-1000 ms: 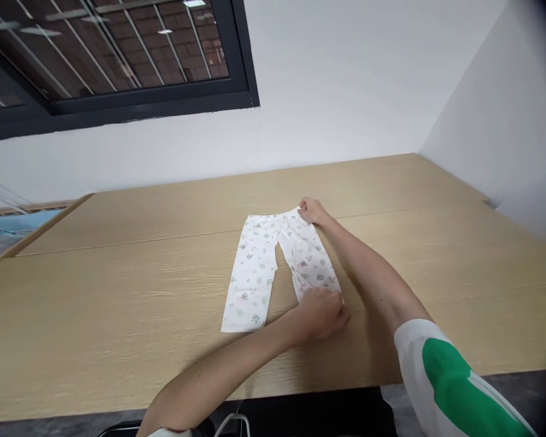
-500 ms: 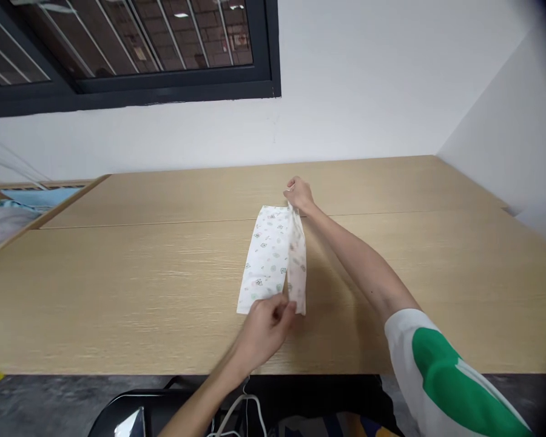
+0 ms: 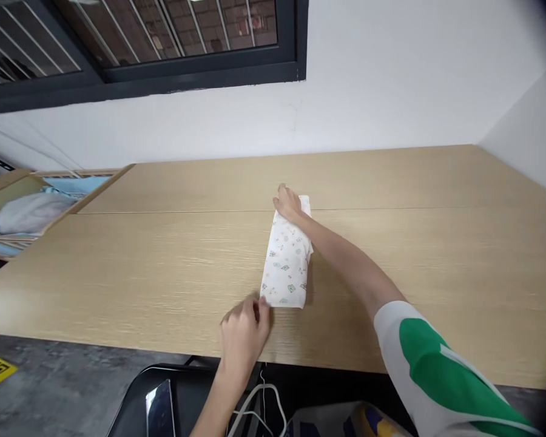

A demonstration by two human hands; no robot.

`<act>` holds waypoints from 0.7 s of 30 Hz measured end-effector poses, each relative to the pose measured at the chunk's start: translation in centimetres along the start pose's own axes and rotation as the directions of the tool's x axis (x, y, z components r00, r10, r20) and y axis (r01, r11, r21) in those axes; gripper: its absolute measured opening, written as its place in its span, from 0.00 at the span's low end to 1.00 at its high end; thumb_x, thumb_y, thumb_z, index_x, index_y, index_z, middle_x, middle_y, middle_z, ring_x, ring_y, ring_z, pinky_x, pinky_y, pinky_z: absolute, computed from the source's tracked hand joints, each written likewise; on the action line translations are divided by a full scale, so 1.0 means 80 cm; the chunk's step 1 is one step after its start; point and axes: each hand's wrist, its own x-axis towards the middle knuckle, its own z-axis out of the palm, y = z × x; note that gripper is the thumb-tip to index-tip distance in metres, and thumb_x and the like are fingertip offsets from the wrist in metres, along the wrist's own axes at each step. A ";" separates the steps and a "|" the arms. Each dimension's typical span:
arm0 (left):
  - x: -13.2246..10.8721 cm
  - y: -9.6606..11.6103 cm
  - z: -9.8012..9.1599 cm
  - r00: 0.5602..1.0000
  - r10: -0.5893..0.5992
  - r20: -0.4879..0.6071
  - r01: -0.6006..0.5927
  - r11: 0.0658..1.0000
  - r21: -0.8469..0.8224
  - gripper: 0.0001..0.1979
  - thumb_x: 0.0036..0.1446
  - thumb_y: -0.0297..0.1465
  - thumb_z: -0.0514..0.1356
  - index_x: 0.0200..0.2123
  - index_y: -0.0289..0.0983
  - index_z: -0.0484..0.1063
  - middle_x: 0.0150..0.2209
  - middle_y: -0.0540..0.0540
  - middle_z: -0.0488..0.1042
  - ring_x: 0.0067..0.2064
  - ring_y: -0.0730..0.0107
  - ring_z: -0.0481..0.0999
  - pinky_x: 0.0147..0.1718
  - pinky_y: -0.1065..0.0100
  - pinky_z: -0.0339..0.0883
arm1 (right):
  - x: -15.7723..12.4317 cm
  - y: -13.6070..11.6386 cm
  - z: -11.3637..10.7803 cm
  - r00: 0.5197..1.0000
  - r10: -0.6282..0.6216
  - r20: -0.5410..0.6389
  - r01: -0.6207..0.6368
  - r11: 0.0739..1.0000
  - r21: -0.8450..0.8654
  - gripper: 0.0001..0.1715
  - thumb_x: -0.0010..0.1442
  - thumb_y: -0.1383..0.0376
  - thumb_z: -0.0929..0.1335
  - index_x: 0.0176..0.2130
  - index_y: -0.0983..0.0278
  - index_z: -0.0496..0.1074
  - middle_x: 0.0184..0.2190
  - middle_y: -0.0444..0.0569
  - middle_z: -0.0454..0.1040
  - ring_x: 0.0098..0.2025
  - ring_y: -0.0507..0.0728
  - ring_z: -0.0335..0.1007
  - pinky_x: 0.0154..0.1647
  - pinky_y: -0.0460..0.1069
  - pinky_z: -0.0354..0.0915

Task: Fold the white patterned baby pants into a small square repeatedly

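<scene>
A small pair of white pants (image 3: 284,261) with a scattered little print lies folded lengthwise into a narrow strip on the wooden table. My left hand (image 3: 246,328) pinches the near left corner of the cloth between thumb and fingers. At the far end, my right hand (image 3: 287,203) has its fingers closed at the upper left corner and covers part of that edge. A bit of the under layer shows past the right side, so the edges are not quite even.
The wooden table (image 3: 164,261) runs back to a white wall below a dark-framed window (image 3: 204,64). On the left stands a wooden crib-like box (image 3: 91,194) with bedding. Near me are a black chair (image 3: 186,388) holding a phone (image 3: 160,409), and a white hanger (image 3: 277,394).
The right half of the pants has been folded over to the left onto the other half. Both hands moved left relative to the cloth. The camera view has turned slightly left.
</scene>
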 end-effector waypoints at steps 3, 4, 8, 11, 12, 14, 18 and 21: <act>-0.012 0.007 0.003 0.969 0.165 -0.183 -0.152 0.985 0.080 0.15 0.72 0.38 0.54 0.38 0.37 0.76 0.33 0.42 0.79 0.35 0.57 0.78 0.36 0.62 0.64 | -0.049 -0.015 -0.005 0.969 -0.245 0.020 0.244 0.969 0.034 0.21 0.74 0.61 0.60 0.62 0.65 0.64 0.59 0.63 0.75 0.57 0.67 0.74 0.60 0.63 0.67; -0.017 0.010 0.004 0.951 0.241 -0.195 -0.230 0.970 0.078 0.14 0.72 0.38 0.54 0.43 0.37 0.77 0.39 0.40 0.80 0.40 0.56 0.79 0.39 0.60 0.66 | -0.073 -0.019 -0.007 0.938 -0.340 0.058 0.335 0.939 0.080 0.23 0.75 0.59 0.60 0.64 0.65 0.62 0.61 0.63 0.73 0.58 0.67 0.73 0.61 0.63 0.67; -0.033 0.020 0.019 0.880 0.457 -0.126 -0.455 0.889 0.049 0.20 0.72 0.35 0.54 0.63 0.38 0.70 0.61 0.35 0.74 0.59 0.51 0.75 0.53 0.55 0.69 | -0.178 -0.018 -0.015 0.649 -0.721 0.244 0.637 0.690 0.345 0.33 0.77 0.51 0.58 0.74 0.60 0.53 0.72 0.59 0.62 0.71 0.63 0.62 0.70 0.63 0.61; -0.045 0.022 0.037 0.879 0.473 -0.058 -0.470 0.881 0.059 0.20 0.71 0.35 0.55 0.61 0.36 0.72 0.60 0.34 0.75 0.62 0.45 0.72 0.55 0.50 0.68 | -0.237 -0.003 -0.013 0.431 -0.859 0.278 0.730 0.512 0.453 0.34 0.78 0.53 0.59 0.76 0.60 0.51 0.76 0.56 0.53 0.77 0.59 0.47 0.76 0.60 0.52; -0.048 0.022 0.042 0.886 0.462 -0.044 -0.459 0.887 0.060 0.18 0.71 0.35 0.55 0.59 0.37 0.73 0.58 0.34 0.76 0.62 0.44 0.72 0.56 0.49 0.67 | -0.250 0.003 -0.011 0.388 -0.877 0.283 0.750 0.479 0.457 0.34 0.78 0.54 0.60 0.76 0.62 0.53 0.76 0.56 0.53 0.78 0.59 0.45 0.77 0.60 0.51; -0.055 0.021 0.049 0.899 0.436 -0.036 -0.434 0.899 0.059 0.17 0.70 0.35 0.56 0.56 0.37 0.76 0.56 0.35 0.78 0.62 0.43 0.72 0.60 0.46 0.64 | -0.262 0.012 -0.005 0.335 -0.895 0.296 0.790 0.438 0.430 0.34 0.77 0.55 0.61 0.75 0.65 0.56 0.75 0.58 0.55 0.78 0.61 0.43 0.77 0.61 0.48; -0.059 0.017 0.053 0.896 0.441 -0.047 -0.436 0.895 0.091 0.21 0.70 0.35 0.57 0.63 0.36 0.72 0.64 0.34 0.72 0.69 0.44 0.66 0.65 0.46 0.58 | -0.244 0.025 0.010 0.314 -0.893 0.321 0.849 0.416 0.327 0.35 0.76 0.53 0.62 0.73 0.65 0.59 0.75 0.56 0.55 0.78 0.61 0.44 0.78 0.60 0.46; -0.058 0.015 0.054 0.879 0.471 -0.066 -0.461 0.878 0.129 0.27 0.71 0.34 0.57 0.70 0.36 0.64 0.72 0.34 0.62 0.74 0.46 0.59 0.66 0.48 0.57 | -0.201 0.039 0.020 0.384 -0.858 0.341 0.855 0.470 0.219 0.36 0.77 0.50 0.60 0.74 0.66 0.58 0.75 0.58 0.54 0.78 0.63 0.44 0.77 0.63 0.46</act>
